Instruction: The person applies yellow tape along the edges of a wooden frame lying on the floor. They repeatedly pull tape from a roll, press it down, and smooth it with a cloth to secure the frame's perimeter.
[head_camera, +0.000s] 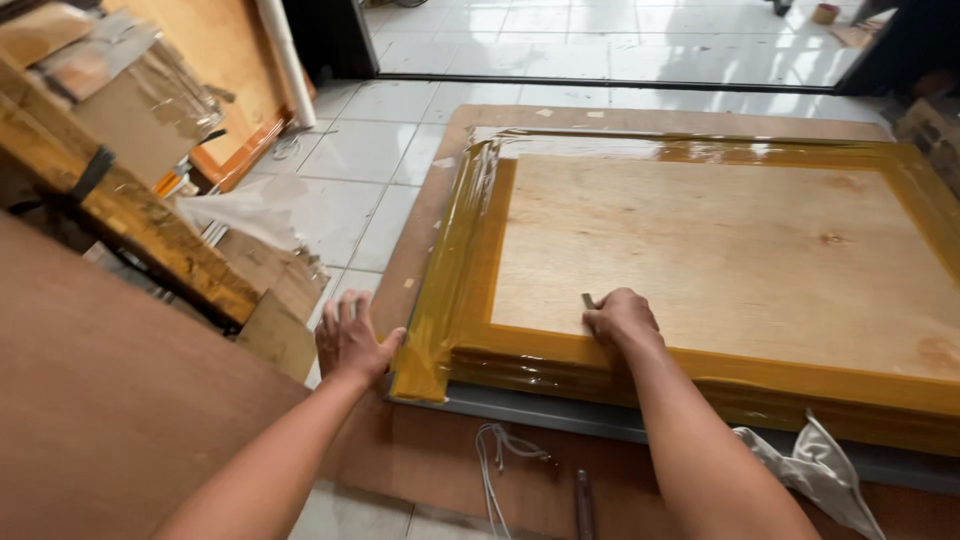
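1. While the wrapped panel (720, 260) is lying flat on a brown backing board (430, 200) on the tiled floor (350, 160), both hands are working at its near left corner. This panel serves as the landmark for every place below.
2. Right hand (622, 322) is pressing down on the panel's near border, fingers curled and closed on a small flat grey tool (588, 300) whose tip is showing just past the knuckles; probably it is bearing on the amber film (455, 290) there, but I cannot tell the tool's kind.
3. Left hand (350, 340) is resting off the panel's left edge, fingers spread open and holding nothing, thumb reaching toward the film at the corner; judged to be bracing the body or steadying the corner.
4. Amber film is wrapping the panel's left and near edges in glossy folds, bunched thickest at the near left corner.
5. Grey strip (560, 415) is showing under the panel's near edge, so that edge is sitting slightly raised.
6. Near side of the panel: a white cord (495, 455), a dark slim tool (583, 505) and a crumpled white rag (820, 470) are lying close, leaving little room.
7. Left of the panel: open tile, then stacked wooden boards (140, 220) and a large brown sheet (100, 400) are crowding in.
8. Beyond the panel's far edge, floor is running open toward a doorway.
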